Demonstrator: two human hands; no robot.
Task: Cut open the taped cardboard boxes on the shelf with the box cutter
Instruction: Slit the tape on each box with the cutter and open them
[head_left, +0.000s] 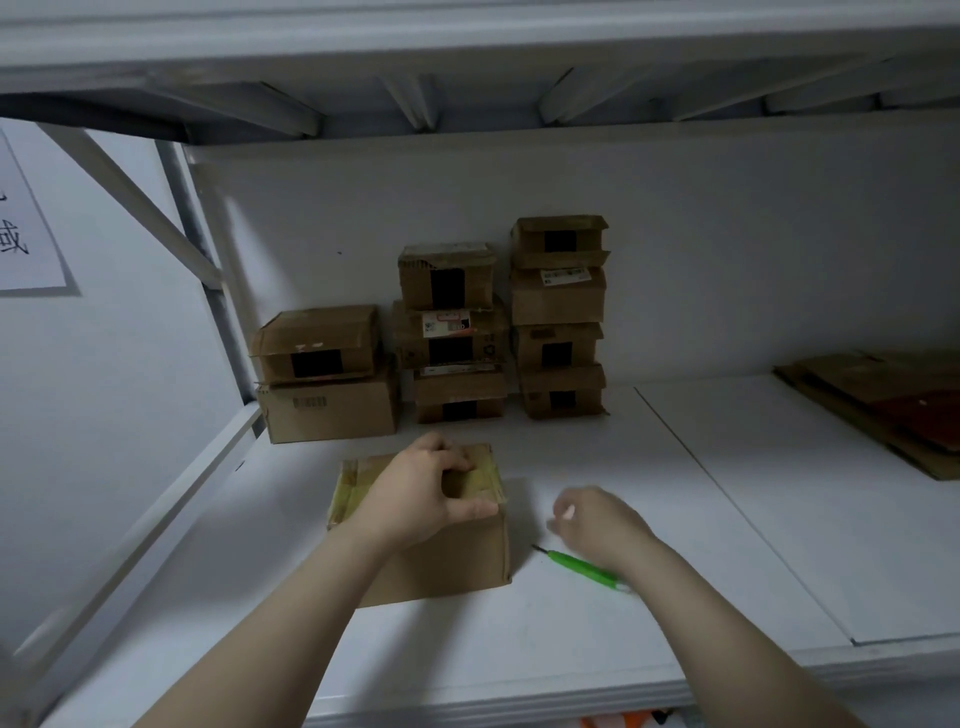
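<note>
Left hand (428, 493) grips small brown taped cardboard box (447, 561), likely light, crushable; right hand (597, 519) empty, loose over slim green box cutter (582, 567), take mid-handle.

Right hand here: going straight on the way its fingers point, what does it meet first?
Likely the right edge of the taped box gripped by the left hand. The right hand points left, its fingers beyond the green box cutter; blur leaves its height unclear.
</note>
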